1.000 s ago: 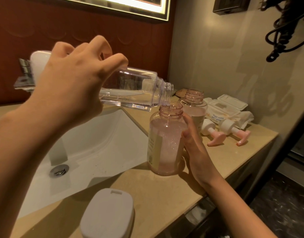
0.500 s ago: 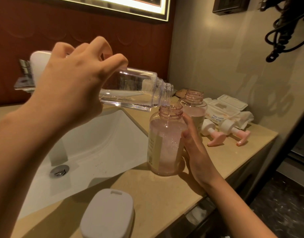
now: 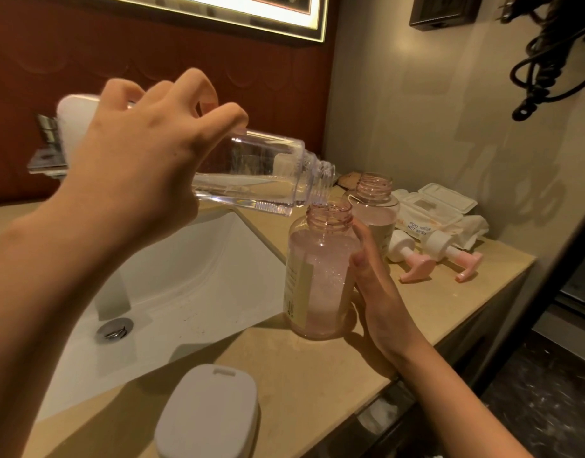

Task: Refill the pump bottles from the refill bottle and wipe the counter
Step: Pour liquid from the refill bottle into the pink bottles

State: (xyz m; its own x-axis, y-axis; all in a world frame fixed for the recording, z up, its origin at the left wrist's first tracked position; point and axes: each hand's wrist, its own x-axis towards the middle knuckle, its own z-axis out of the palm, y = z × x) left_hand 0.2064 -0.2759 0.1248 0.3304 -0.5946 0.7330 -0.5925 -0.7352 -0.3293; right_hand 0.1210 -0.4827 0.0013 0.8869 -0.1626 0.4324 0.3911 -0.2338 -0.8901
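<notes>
My left hand (image 3: 142,166) grips a clear refill bottle (image 3: 261,180), tipped nearly flat with its open neck over the mouth of a pink pump bottle (image 3: 317,276). That pink bottle stands upright on the beige counter (image 3: 301,375), mostly full of pale foamy liquid, and my right hand (image 3: 377,292) wraps its right side. A second open pink bottle (image 3: 375,206) stands just behind it. Two pink-and-white pump heads (image 3: 413,259) (image 3: 453,256) lie on the counter to the right.
A white sink basin (image 3: 172,292) with a metal drain fills the left. A pack of wet wipes (image 3: 430,213) with its lid up lies at the back right by the wall. A white rounded lid (image 3: 208,414) sits at the near counter edge. The counter drops off at the right.
</notes>
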